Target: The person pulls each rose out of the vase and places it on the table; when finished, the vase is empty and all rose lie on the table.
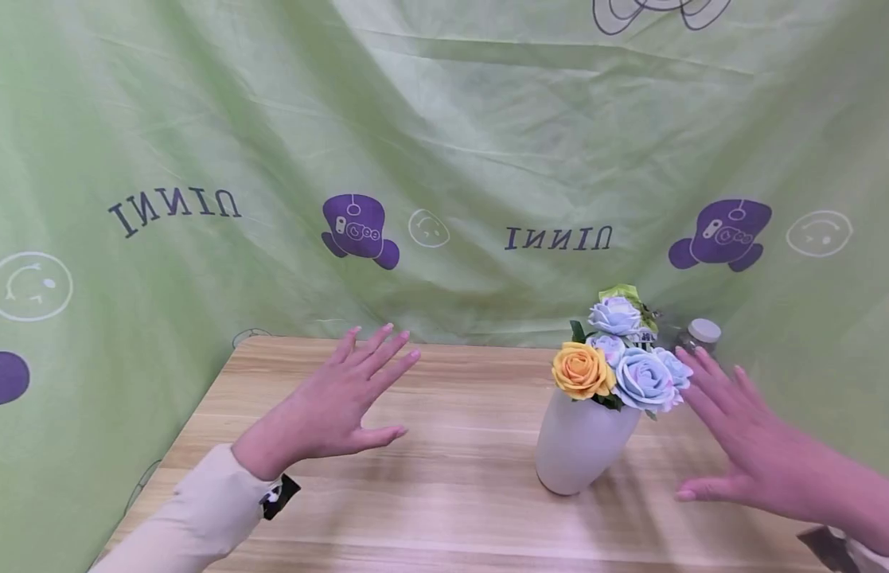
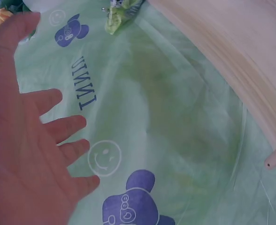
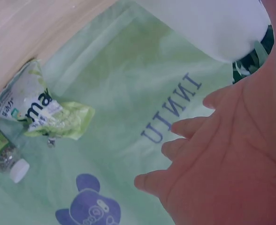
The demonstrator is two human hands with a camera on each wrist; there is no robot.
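- Vase [image 1: 583,450], white and full of flowers, stands on the wooden table [image 1: 430,509] in the lower right of the head view.
- One orange rose [image 1: 582,371] faces the front of the bunch; pale blue roses [image 1: 645,379] crowd its right side.
- Left hand [image 1: 333,402] is at lower centre-left, fingers spread, grasping nothing, well apart from the vase.
- Right hand [image 1: 762,446] is at lower right, also spread and empty. Its fingertips overlap the blue roses' edge in the frame; whether they touch, I cannot tell.
- Behind the flowers are a bottle [image 1: 704,333] with a white cap and a crinkled bag [image 3: 39,105], the latter at left in the right wrist view.
- A sideways sweep of the right hand could catch the petals and topple the vase, since the heavy-looking bunch probably makes it top-heavy.
- Pushed backwards, the vase could knock the bottle over.
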